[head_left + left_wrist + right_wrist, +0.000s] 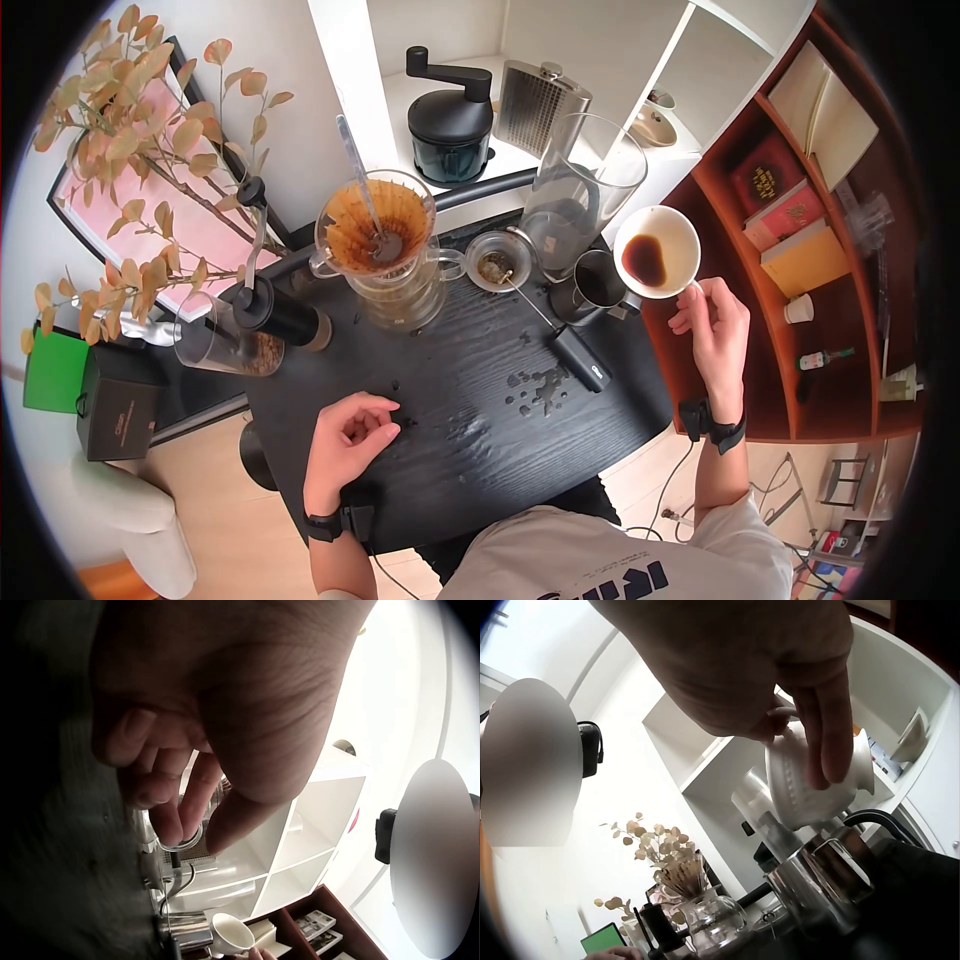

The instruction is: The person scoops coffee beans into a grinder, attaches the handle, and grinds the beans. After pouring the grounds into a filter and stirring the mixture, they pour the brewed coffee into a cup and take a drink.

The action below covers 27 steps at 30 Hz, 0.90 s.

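My right hand [717, 335] pinches the handle of a white cup [682, 232], which is tilted with a little dark coffee [643, 262] inside. In the right wrist view the cup [810, 780] hangs above a shiny metal pitcher [821, 877]. That pitcher [597, 285] stands at the table's right side and has dark liquid in it. Over the near left part of the table, my left hand [350, 440] has loosely curled fingers and holds nothing. A glass dripper with a brown-stained paper filter [375, 225] and a spoon sits on a glass server [400, 300].
A handheld frother [580, 358] leans from a small strainer [495, 262], beside water drops on the black table [450, 440]. Behind stand a tall glass cylinder [585, 190] and a crank grinder [450, 125]. At left are a black hand grinder [280, 312] and a glass of beans [255, 358].
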{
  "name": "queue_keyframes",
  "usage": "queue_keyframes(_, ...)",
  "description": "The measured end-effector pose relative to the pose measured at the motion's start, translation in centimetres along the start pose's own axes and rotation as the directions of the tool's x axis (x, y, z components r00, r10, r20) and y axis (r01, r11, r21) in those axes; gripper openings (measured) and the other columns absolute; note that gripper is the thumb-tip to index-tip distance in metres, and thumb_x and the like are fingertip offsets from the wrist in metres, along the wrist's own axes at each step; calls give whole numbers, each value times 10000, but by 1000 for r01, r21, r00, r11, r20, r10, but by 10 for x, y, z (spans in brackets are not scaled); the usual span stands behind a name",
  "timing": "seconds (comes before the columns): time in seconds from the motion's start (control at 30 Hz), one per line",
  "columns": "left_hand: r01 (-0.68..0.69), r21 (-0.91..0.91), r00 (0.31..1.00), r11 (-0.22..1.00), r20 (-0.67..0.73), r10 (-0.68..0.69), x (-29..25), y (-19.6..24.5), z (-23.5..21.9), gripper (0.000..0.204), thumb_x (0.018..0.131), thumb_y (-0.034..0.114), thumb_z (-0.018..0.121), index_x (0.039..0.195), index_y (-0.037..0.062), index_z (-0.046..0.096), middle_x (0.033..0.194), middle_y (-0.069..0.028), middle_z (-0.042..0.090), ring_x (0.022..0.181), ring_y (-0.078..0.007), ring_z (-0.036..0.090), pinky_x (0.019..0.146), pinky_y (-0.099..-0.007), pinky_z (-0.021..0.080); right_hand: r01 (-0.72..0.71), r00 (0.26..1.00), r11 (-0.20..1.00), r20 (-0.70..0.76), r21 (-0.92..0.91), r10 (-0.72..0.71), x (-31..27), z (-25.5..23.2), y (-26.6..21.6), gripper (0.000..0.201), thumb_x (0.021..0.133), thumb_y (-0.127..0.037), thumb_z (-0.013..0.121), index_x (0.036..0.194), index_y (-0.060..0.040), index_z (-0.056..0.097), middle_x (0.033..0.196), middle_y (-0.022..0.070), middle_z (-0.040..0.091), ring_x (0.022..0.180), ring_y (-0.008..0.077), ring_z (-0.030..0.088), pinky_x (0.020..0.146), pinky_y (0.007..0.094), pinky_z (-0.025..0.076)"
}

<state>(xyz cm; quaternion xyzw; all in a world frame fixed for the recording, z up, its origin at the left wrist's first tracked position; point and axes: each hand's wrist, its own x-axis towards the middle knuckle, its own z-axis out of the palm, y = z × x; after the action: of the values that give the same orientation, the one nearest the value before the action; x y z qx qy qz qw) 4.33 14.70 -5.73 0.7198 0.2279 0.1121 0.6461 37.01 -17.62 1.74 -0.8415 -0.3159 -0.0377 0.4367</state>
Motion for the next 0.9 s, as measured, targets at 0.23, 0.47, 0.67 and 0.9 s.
queue_keyframes(0.23, -6, 5, 1000, 1000, 8, 6, 1, 0, 0, 203, 872, 4, 815, 1064, 64, 784, 827, 41, 641, 648, 11, 512, 556, -173, 340, 107, 993, 972, -23, -210, -114, -1, 4, 0, 157, 1069, -42, 607, 938, 38, 638, 834, 101, 684, 677, 141, 720, 592, 266, 570)
queue_keyframes(0.47, -5, 2, 1000, 1000, 16, 5, 1, 3, 0, 178, 883, 12, 807, 1055, 53, 785, 834, 38, 631, 643, 3, 496, 560, -183, 346, 180, 979, 931, -37, -316, -202, -3, 8, -7, 134, 1049, -33, 633, 932, 34, 634, 829, 117, 669, 689, 173, 736, 591, 287, 565)
queue_keyframes(0.67, -23, 19, 1000, 1000, 19, 22, 1, 1, -2, 176, 890, 15, 808, 1059, 58, 789, 838, 40, 626, 644, 1, 496, 562, -187, 346, 231, 967, 895, -9, -383, -254, -5, 10, -10, 101, 1032, -9, 641, 941, 34, 637, 854, 130, 662, 689, 207, 740, 587, 300, 562)
queue_keyframes(0.9, -38, 16, 999, 999, 20, 38, 1, 3, -2, 170, 891, 15, 810, 1057, 47, 790, 841, 35, 628, 643, -4, 499, 561, -192, 348, 286, 947, 864, -18, -414, -322, -9, 19, -19, 52, 988, 13, 679, 954, 14, 639, 851, 151, 646, 660, 290, 689, 573, 364, 534)
